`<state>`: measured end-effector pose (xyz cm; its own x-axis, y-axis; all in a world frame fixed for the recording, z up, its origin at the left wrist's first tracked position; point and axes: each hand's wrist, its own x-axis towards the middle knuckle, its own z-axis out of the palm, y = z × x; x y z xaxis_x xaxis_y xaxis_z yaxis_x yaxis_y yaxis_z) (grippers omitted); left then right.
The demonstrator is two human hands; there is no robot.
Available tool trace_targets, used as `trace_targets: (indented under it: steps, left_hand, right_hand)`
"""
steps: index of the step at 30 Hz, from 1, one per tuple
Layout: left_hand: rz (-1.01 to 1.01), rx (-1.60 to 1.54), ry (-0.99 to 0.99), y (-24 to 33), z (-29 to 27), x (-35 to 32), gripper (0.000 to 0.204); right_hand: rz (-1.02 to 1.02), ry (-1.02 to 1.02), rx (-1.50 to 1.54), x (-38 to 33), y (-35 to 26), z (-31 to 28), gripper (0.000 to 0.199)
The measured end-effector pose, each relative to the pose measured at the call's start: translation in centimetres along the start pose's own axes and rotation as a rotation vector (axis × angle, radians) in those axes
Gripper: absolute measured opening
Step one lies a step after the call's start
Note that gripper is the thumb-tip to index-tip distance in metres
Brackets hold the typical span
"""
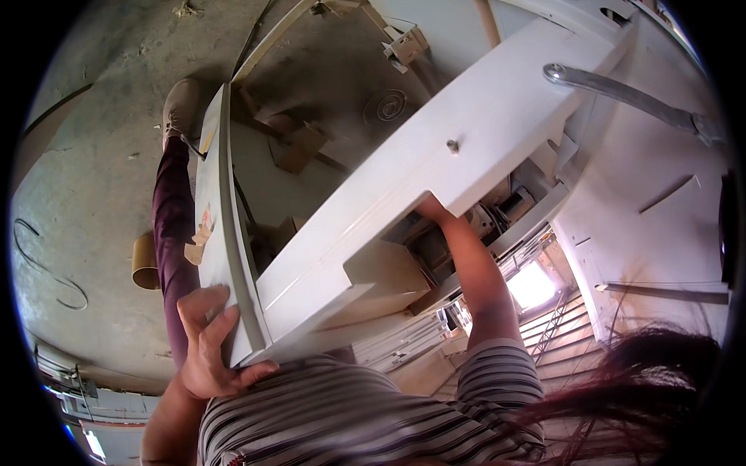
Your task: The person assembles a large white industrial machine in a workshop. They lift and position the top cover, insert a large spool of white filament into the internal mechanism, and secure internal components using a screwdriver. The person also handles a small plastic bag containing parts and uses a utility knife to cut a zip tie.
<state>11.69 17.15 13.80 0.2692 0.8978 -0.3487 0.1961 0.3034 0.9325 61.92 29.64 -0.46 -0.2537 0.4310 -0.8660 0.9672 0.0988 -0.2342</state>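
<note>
two hands steady a white frame over a concrete floor

two bare hands hold a large white panel frame (435, 155) close against a striped shirt (342, 412). nearest, the left hand (208, 342) wraps the frame's lower corner, fingers (203, 301) curled over the side rail and thumb pressed along the bottom edge. further up, the right hand (432, 208) reaches under the broad white board of the frame; its fingers are hidden behind the edge, so their grip cannot be told. the frame sits tilted from the chest up toward the upper right. beside the left rail, a leg in dark maroon trousers (172, 225) ends in a tan shoe (180, 105). a roll of brown tape (144, 262) lies on the concrete floor (93, 155) beyond.
</note>
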Motion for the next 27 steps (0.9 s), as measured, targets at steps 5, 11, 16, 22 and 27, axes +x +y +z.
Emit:
trace_targets:
  steps: [5,11,16,22,27]
  left_hand:
    - [-0.005,-0.003,0.007,0.1,0.1,-0.4,0.090]
    - [0.010,0.020,0.007,0.3,0.1,-0.3,0.089]
    - [0.026,0.000,0.043,0.3,0.5,-0.5,0.089]
    - [0.009,-0.010,0.034,0.2,0.4,-0.5,0.090]
    - [0.002,-0.020,0.034,0.1,0.4,-0.6,0.090]
  right_hand:
    - [0.181,-0.264,0.255,0.7,1.1,1.6,0.038]
    - [0.078,-0.203,0.125,-0.4,-0.5,2.2,0.045]
    - [0.086,0.028,0.082,-1.2,-0.4,4.6,0.042]
    - [0.014,0.051,0.119,-1.3,-1.0,4.0,0.036]
    - [0.019,0.019,0.114,-1.4,-1.4,3.6,0.035]
